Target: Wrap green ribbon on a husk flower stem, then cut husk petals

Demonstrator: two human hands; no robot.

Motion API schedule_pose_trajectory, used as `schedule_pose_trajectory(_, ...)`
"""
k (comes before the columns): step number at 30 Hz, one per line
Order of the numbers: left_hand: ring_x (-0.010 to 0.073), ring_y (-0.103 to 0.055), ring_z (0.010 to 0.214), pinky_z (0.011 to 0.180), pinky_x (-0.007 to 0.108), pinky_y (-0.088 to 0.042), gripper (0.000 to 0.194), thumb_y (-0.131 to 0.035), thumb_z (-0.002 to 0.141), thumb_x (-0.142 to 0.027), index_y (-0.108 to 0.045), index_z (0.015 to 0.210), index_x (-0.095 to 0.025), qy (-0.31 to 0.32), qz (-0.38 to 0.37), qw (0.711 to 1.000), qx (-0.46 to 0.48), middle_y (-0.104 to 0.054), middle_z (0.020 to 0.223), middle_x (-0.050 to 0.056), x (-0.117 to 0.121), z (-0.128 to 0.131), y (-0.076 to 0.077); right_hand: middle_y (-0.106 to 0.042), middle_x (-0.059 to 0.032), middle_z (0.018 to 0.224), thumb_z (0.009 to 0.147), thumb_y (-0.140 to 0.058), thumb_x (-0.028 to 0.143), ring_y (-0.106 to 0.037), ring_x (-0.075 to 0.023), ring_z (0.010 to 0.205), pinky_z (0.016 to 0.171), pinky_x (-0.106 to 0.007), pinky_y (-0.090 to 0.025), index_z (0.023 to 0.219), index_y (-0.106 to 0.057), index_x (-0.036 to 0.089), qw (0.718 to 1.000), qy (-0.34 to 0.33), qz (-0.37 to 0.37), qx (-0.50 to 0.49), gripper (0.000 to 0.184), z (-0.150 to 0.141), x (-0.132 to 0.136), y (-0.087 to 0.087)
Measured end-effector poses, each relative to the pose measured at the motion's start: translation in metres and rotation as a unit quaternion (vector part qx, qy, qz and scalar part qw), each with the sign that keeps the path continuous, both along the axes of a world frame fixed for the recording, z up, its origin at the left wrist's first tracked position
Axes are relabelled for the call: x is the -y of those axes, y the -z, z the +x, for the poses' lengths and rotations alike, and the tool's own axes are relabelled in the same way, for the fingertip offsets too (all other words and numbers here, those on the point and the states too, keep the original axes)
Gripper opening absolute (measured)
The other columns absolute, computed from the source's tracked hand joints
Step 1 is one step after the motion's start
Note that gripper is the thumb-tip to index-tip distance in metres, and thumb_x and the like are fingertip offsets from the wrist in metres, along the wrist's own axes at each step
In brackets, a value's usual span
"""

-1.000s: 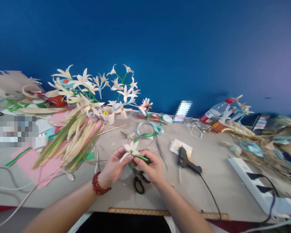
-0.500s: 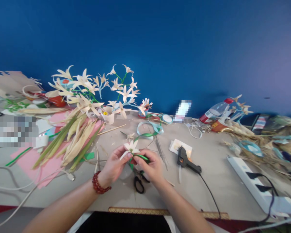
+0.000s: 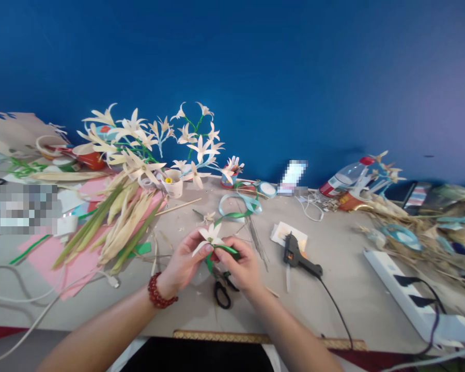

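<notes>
A blue wall point(image 3: 256, 77) rises behind a grey worktop point(image 3: 341, 237). Near the middle of its front edge, the left hand point(image 3: 186, 262) pinches a white, pointed-petalled flower point(image 3: 211, 236); the right hand point(image 3: 243, 266), close by, pinches green ribbon point(image 3: 228, 249) just beside it.

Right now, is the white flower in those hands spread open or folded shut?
Spread open. The white flower held in the left fingers has petals pointing outward in different directions, like a star.
</notes>
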State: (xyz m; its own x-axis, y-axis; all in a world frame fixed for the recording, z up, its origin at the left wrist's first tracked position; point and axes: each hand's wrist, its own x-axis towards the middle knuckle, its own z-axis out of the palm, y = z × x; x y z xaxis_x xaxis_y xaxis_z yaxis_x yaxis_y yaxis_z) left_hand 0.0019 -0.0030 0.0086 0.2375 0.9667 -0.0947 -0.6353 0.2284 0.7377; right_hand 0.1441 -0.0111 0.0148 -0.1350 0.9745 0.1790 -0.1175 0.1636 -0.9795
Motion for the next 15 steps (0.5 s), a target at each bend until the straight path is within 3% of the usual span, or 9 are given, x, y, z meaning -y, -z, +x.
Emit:
schedule_pose_trajectory(4,0.0109,-0.060,0.070,0.069,0.021,-0.048,0.023,-0.081,0.066,-0.021,-0.070,0.086,-0.016,-0.010,-0.013,1.000,-0.013,-0.069,0.076,0.000,0.0001,0.0005,0.0025,-0.064,-0.0021,0.068,0.083,-0.062,0.028,-0.056,-0.0163,0.062,0.063,-0.027,-0.044,0.070,-0.064,0.020,0.987,0.046,0.104,0.113,0.015,0.0011,0.0021,-0.0092)
schedule_pose_trajectory(10,0.0105,-0.060,0.070,0.069,0.021,-0.048,0.021,-0.079,0.070,-0.020,-0.069,0.088,-0.017,0.000,0.000,1.000,-0.022,-0.069,0.076,0.000,-0.0001,0.0003,0.0049,-0.062,-0.0005,0.063,0.084,-0.060,0.025,-0.055,-0.0164,0.058,0.057,-0.026,-0.042,0.074,-0.064,0.021,0.980,0.065,0.116,0.146,0.012,0.0018,0.0015,-0.0057)
schedule_pose_trajectory(15,0.0101,-0.059,0.073,0.071,0.019,-0.046,0.016,-0.077,0.071,-0.017,-0.068,0.084,-0.018,-0.042,0.005,0.998,-0.040,-0.067,0.076,-0.002,0.0000,0.0028,0.0074,-0.065,-0.0036,0.069,0.085,-0.057,0.019,-0.058,-0.0192,0.066,0.065,-0.031,-0.043,0.080,-0.063,0.022,0.940,0.085,0.227,0.241,0.009,0.0043,-0.0013,-0.0001)
